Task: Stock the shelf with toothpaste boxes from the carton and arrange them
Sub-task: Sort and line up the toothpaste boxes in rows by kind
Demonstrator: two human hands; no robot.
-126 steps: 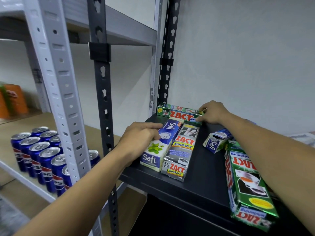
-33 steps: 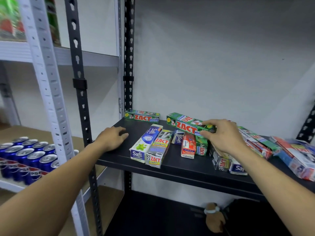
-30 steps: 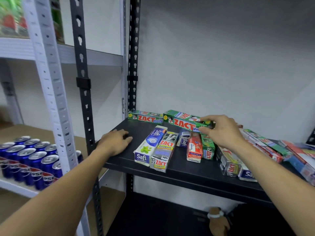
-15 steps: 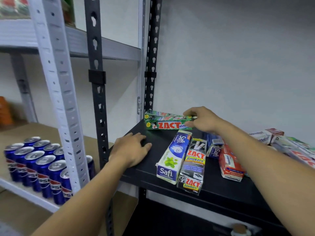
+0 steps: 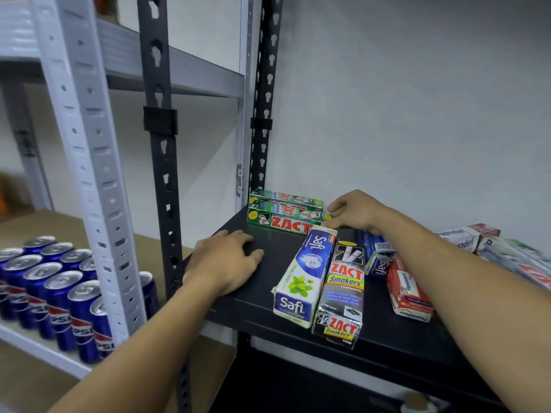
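1. Grip, right. My right hand [image 5: 354, 214] is at the back of the black metal shelf [image 5: 259, 305]. Its fingers and thumb are curled over the right-hand end of the front green cardboard ZACT box [image 5: 283, 224] and hold it there.

2. Grip, left. My left hand [image 5: 226, 263] lies palm down on the bare shelf near its left front corner. The fingers are spread and fairly straight, with nothing held.

3. Position of stock. The held box lies lengthwise in the back left corner, close against a second green ZACT box [image 5: 286, 199] at the wall. I cannot tell whether the two are flush or partly stacked. In front, a white-and-blue Safi box [image 5: 304, 275] and a grey-black ZACT Smokers box [image 5: 343, 293] lie side by side, touching, ends toward me. To their right are a small blue Safi box [image 5: 377, 262] and a red-and-white box [image 5: 408, 290], lying askew. A loose heap of mixed boxes [image 5: 507, 254] sits further right. The carton is not in view.

4. Step in hand. By my judgement this is arranging: seating the green box in its row.

5. Next move. I would square the box end against its neighbour, let go without dragging it, then reach right for an askew box.

6. Adjacent. Blue Pepsi cans [image 5: 53, 287] stand on the neighbouring white rack and are not involved.
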